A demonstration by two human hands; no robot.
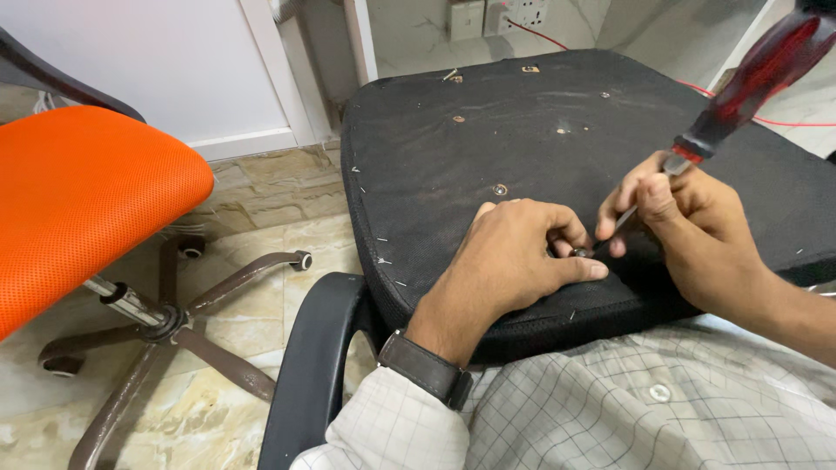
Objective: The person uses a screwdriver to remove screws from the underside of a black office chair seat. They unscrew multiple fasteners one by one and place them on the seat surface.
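Note:
An upturned black chair seat (488, 122) lies across my lap, its fabric underside facing up with several metal inserts and staples showing. My left hand (514, 261) rests on the seat near its front edge, fingertips pinching a small metal fastener (578, 252). My right hand (679, 218) grips the shaft of a screwdriver with a dark red translucent handle (766, 70). Its tip points down at the fastener between my fingers. A dark watch (427, 370) is on my left wrist.
An orange office chair (78, 191) on a brown five-legged wheeled base (165, 326) stands at the left on the tiled floor. A black armrest (313, 365) curves up beside my left arm. Wall sockets (496, 16) and a red wire (784, 120) are behind the seat.

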